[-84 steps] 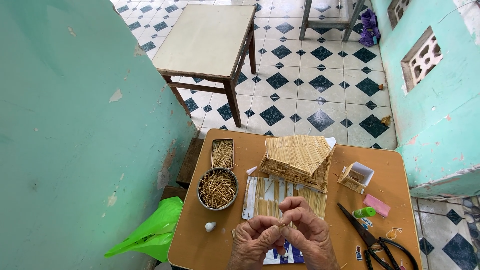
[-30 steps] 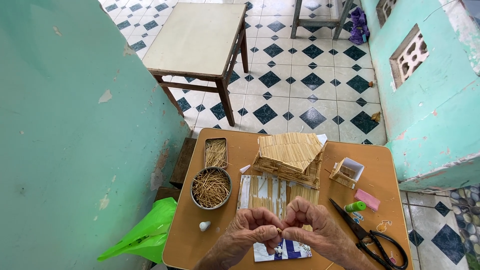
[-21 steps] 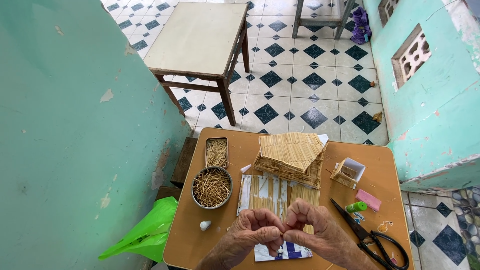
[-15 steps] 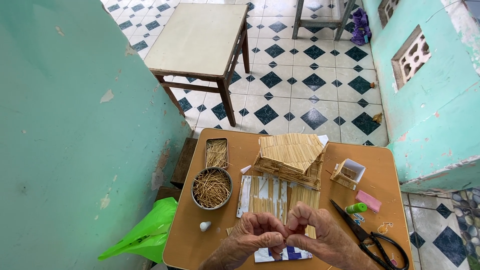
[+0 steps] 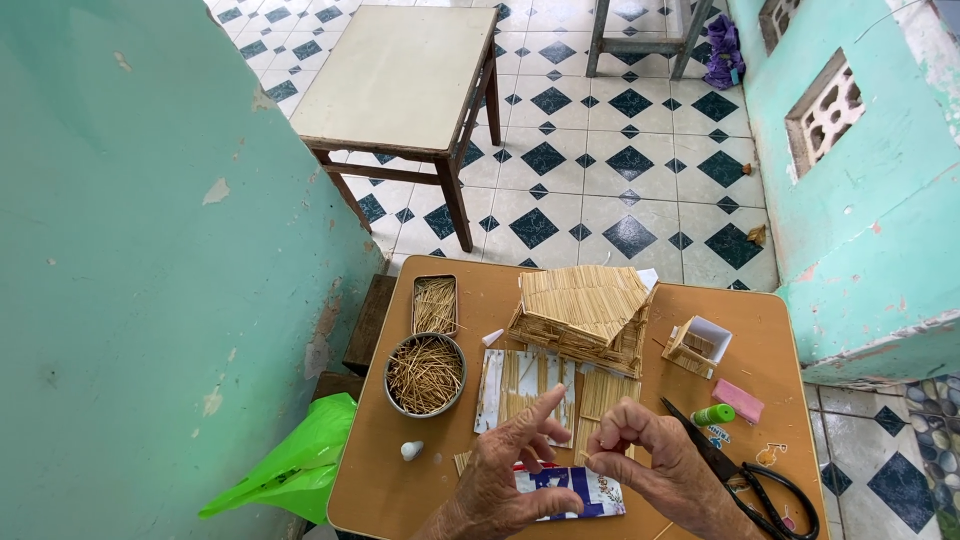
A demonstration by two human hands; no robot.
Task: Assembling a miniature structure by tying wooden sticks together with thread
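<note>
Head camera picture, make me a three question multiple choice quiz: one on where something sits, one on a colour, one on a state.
1. Where is the round tin of sticks?
A. On the floor
B. On the brown table's left side, just nearer than the rectangular tin
C. On the stick house

2. What colour is the cap of the glue bottle beside the scissors?
A. Green
B. Red
C. Black

3. How is the left hand?
A. Closed in a fist
B. Flat on the floor
C. Forefinger stretched out, pointing at the flat stick panel

Answers:
1 B: both tins sit along the table's left edge, the round one closer to the person.
2 A: the cap is bright green.
3 C: the forefinger is extended while the right hand pinches finger and thumb close by.
</note>
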